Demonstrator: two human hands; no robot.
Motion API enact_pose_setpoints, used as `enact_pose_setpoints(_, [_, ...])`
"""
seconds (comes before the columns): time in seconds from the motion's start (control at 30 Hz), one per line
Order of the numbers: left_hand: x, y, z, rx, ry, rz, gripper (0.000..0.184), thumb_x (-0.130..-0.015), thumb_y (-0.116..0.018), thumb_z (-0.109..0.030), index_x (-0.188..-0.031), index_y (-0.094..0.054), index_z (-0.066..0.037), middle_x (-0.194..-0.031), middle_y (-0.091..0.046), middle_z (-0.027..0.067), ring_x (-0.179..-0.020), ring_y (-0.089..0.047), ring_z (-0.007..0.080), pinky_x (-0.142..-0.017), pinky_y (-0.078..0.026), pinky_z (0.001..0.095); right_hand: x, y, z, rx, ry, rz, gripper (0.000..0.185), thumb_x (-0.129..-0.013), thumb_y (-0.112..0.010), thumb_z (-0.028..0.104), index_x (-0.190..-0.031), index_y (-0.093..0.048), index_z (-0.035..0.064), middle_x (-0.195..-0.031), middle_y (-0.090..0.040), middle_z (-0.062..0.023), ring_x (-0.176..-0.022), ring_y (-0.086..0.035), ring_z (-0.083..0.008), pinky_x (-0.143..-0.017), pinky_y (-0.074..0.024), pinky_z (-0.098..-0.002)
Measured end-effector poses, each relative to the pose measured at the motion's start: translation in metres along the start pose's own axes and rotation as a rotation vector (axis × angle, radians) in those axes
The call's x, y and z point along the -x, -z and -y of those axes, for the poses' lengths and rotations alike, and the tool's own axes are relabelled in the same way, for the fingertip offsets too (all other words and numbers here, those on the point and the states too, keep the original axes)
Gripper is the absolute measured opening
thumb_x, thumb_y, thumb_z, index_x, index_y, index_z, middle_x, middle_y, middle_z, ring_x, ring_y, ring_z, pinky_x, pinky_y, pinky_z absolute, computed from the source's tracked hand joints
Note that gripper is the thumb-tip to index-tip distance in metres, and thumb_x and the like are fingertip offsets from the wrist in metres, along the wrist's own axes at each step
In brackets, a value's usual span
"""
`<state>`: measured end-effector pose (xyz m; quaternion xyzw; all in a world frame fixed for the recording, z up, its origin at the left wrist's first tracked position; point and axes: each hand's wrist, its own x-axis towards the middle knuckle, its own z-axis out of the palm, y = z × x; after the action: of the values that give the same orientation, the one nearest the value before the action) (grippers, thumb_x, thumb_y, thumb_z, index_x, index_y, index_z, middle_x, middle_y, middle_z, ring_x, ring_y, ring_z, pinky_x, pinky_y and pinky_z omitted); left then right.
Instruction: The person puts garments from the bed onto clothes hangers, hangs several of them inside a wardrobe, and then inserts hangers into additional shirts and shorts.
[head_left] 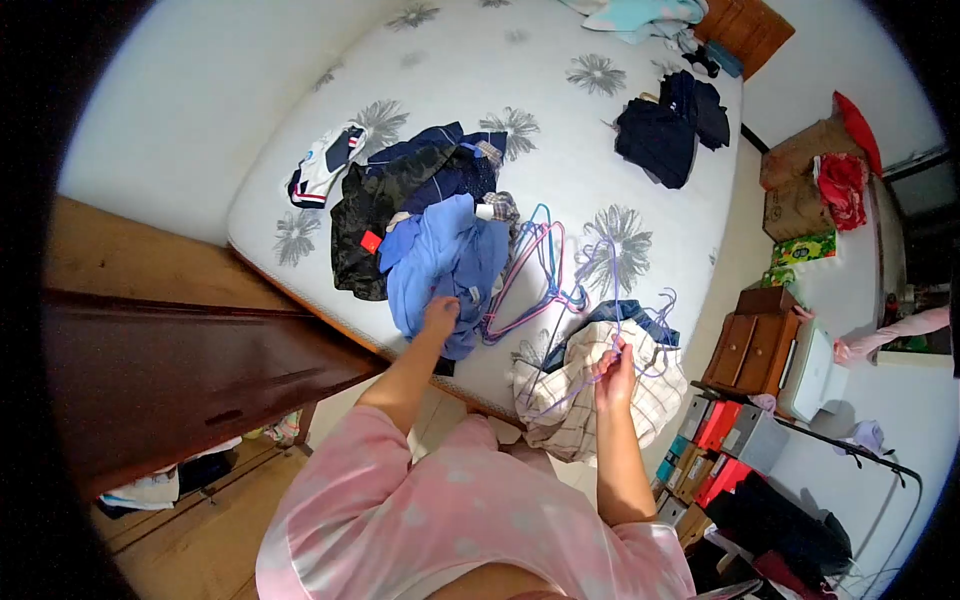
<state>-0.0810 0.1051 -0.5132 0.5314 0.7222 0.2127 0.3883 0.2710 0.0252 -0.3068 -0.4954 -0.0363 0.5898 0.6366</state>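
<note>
My left hand (440, 316) has its fingers closed on a blue shirt (450, 250), which lies crumpled on a heap of clothes. My right hand (614, 378) is closed on a thin purple hanger (615, 290), its hook end pointing away from me. Beneath that hand lies a cream checked shirt (570, 390) at the bed's near edge, with denim (600, 318) partly showing behind it. Several pink and blue hangers (530, 300) lie between my two hands. A dark camouflage garment (357, 250) is left of the blue shirt.
The bed's flower-patterned mattress (540, 90) spreads out ahead. A white garment (325, 165) lies at left, folded dark clothes (670, 130) at far right. A brown wooden panel (200, 370) borders the left. Shoe boxes (715, 440), a small cabinet (755, 345) and cartons (800, 180) line the right wall.
</note>
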Motion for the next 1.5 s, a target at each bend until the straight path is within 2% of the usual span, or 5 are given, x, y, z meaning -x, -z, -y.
enact_pose_setpoints(0.27, [-0.035, 0.001, 0.025, -0.050, 0.145, 0.433, 0.034, -0.079, -0.065, -0.035, -0.112, -0.060, -0.028, -0.144, -0.027, 0.0143, -0.131, -0.025, 0.0394, -0.100, -0.033, 0.0483, 0.034, 0.009, -0.004, 0.215, 0.015, -0.126, 0.032, -0.097, -0.040, 0.036, -0.106, -0.052, 0.0081, -0.061, -0.046, -0.0006, -0.051, -0.039, -0.0119, -0.053, -0.0336, -0.0267])
enact_pose_setpoints(0.47, [-0.014, -0.004, 0.012, -0.498, -0.109, -0.151, 0.033, -0.073, -0.071, -0.033, -0.104, -0.064, -0.026, -0.115, -0.057, 0.0116, -0.109, -0.051, 0.0310, -0.092, -0.040, 0.0442, 0.042, 0.008, -0.005, 0.280, -0.022, -0.127, 0.028, -0.096, -0.043, 0.033, -0.106, -0.051, 0.0077, -0.063, -0.048, 0.0005, -0.054, -0.043, -0.0102, -0.052, -0.0348, -0.0233])
enact_pose_setpoints(1.0, [0.140, 0.080, -0.222, 1.430, 0.261, 0.151, 0.039, -0.069, -0.043, 0.010, -0.101, -0.050, -0.012, -0.071, -0.050, 0.0018, -0.057, -0.051, 0.0109, -0.042, -0.039, 0.0254, 0.045, 0.018, 0.005, 0.498, -0.376, 0.348, 0.055, -0.092, -0.042, 0.049, -0.129, -0.042, 0.0075, -0.106, -0.060, -0.0138, -0.086, -0.060, -0.0212, -0.067, -0.0494, -0.0332])
enact_pose_setpoints(1.27, [0.249, 0.045, -0.299, 1.491, -0.065, 0.423, 0.040, -0.066, -0.041, 0.017, -0.098, -0.047, -0.007, -0.089, -0.056, 0.0108, -0.082, -0.060, 0.0208, -0.071, -0.051, 0.0300, 0.070, -0.005, 0.021, 0.242, -0.518, 0.558, 0.053, -0.092, -0.044, 0.049, -0.121, -0.046, 0.0047, -0.109, -0.057, -0.0114, -0.100, -0.056, -0.0226, -0.081, -0.0476, -0.0367])
enact_pose_setpoints(1.5, [0.332, 0.018, -0.322, 0.843, -0.218, 0.575, 0.040, -0.075, -0.052, 0.009, -0.112, -0.049, -0.005, -0.091, -0.054, 0.0015, -0.083, -0.053, 0.0094, -0.072, -0.043, 0.0212, 0.050, 0.015, 0.053, -0.091, -0.129, 0.447, 0.039, -0.073, -0.049, -0.011, -0.110, -0.046, -0.0012, -0.100, -0.054, -0.0094, -0.094, -0.053, -0.0186, -0.084, -0.0440, -0.0277])
